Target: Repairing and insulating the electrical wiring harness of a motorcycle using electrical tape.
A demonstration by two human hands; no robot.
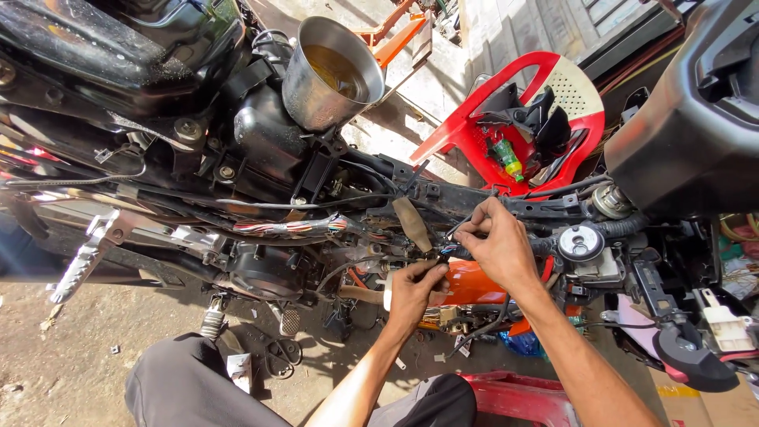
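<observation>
Both hands in the bike's wiring, mid frame

Head cam: my left hand (413, 291) pinches a small connector on the wire bundle (447, 251), near side; my right hand (496, 245) grips the same wires just above, fingers closed on them. Loom sits under the frame rail (474, 198), w/ orange panel (473, 286) right behind. Risk, imo: tug too hard & a thin wire could pull out of its plug; steel funnel (332, 73) far left holds oil, a knock to the bike could slop it
</observation>
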